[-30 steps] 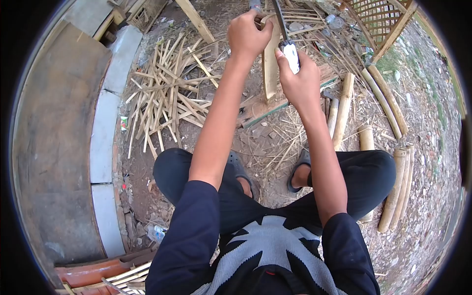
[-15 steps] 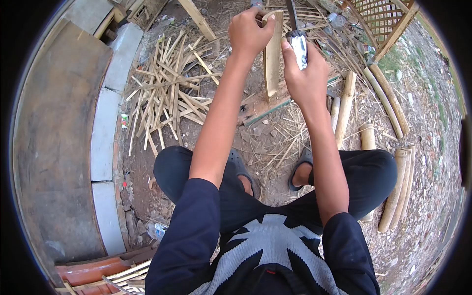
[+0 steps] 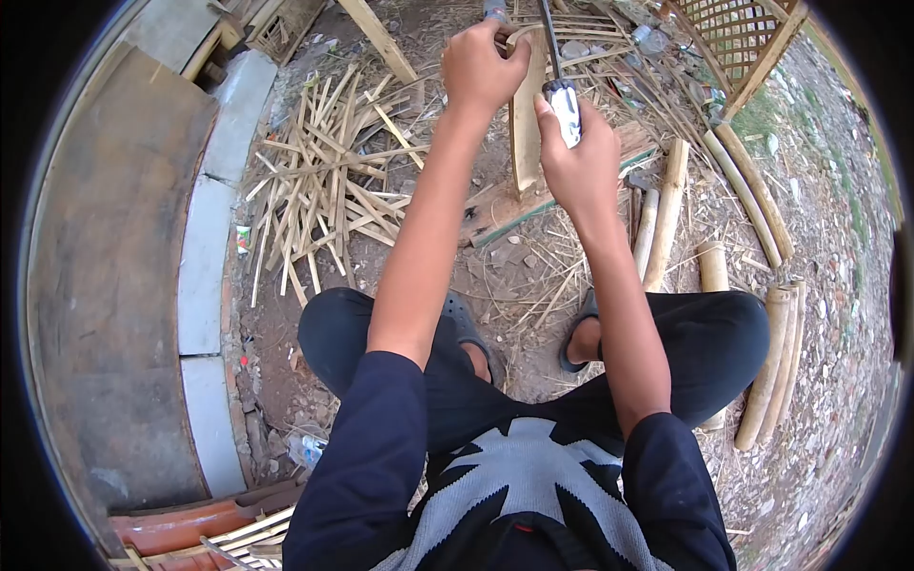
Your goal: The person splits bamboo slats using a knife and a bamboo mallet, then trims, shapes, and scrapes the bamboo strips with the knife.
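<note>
Littered brown earth [image 3: 486, 276] is surrounding a pale, split bamboo slat [image 3: 526, 143] standing over a weathered wooden board [image 3: 500, 211]. The left hand [image 3: 486, 71] is gripping the slat's top as before; the right hand [image 3: 585, 157], clasping a white-handled, dark-bladed knife [image 3: 565, 109], is sitting nearer than half a second ago, apparently bringing the blade [image 3: 553, 48] to its edge.

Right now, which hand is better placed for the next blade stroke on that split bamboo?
Probably the right hand: it holds the white-handled blade beside the split bamboo, while the left hand grips the bamboo's far end.
</note>
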The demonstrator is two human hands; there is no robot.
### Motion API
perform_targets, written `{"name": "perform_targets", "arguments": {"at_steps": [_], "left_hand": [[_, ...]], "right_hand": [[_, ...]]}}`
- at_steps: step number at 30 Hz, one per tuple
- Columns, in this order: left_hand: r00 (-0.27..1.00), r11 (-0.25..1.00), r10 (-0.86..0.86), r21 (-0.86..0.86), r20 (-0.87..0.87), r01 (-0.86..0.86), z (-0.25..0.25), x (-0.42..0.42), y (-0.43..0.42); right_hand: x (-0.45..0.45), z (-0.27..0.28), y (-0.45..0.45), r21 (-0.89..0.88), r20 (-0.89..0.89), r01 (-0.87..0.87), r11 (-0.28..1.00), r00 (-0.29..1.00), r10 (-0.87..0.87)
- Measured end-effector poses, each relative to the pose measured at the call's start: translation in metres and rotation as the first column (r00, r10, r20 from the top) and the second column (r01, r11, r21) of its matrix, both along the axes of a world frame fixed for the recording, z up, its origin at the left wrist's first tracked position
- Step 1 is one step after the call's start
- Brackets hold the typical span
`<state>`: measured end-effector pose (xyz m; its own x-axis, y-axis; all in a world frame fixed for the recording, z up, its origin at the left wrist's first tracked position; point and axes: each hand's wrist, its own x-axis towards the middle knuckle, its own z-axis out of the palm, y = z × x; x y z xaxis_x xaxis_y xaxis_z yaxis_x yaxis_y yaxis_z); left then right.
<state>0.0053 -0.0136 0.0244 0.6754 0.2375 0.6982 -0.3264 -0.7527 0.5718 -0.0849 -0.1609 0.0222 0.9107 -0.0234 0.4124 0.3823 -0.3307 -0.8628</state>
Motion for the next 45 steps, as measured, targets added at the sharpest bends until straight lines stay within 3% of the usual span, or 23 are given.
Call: {"name": "perform_targets", "arguments": {"at_steps": [3,7,14,21,27,30,34,35,41,45], "left_hand": [[0.999,1.0,-0.012,-0.023,-0.032,0.011,0.001,0.002,0.001],[0.999,1.0,-0.013,0.01,0.038,0.013,-0.001,0.003,0.0],[1.0,1.0,-0.007,-0.006,-0.023,0.007,0.001,-0.003,0.0],[1.0,1.0,0.005,0.024,0.003,-0.005,0.003,-0.004,-0.002],[1.0,0.999,-0.013,0.032,0.014,0.012,-0.001,-0.003,0.002],[1.0,1.0,-0.01,0.017,-0.011,0.01,0.002,-0.007,-0.005],[0.999,0.999,-0.029,0.021,-0.012,0.029,0.002,-0.004,-0.004],[0.999,0.999,-0.04,0.023,-0.006,0.04,0.0,-0.003,-0.003],[0.999,0.999,-0.03,0.035,-0.028,0.031,0.004,-0.009,-0.004],[0.999,0.998,-0.033,0.059,0.003,0.033,0.002,-0.006,-0.003]], "right_hand": [[0.001,0.003,0.004,0.051,0.123,0.011,0.999,0.992,-0.017],[0.004,0.014,0.002,0.006,0.066,-0.006,1.0,0.998,0.006],[0.009,0.004,0.002,-0.001,-0.051,-0.018,1.0,0.999,0.018],[0.009,0.007,0.0,-0.018,-0.051,-0.015,1.0,0.999,0.014],[0.004,0.014,0.001,0.078,0.064,-0.035,0.996,0.997,0.03],[0.011,0.006,-0.003,-0.017,-0.097,-0.03,0.999,0.995,0.028],[0.011,0.008,-0.007,-0.05,-0.051,-0.044,0.998,0.998,0.041],[0.01,0.012,-0.009,-0.07,-0.12,-0.061,0.996,0.991,0.052],[0.012,0.008,-0.008,-0.115,-0.021,-0.052,0.992,0.999,0.05],[0.009,0.014,-0.004,-0.054,-0.066,-0.061,0.997,0.996,0.057]]}}
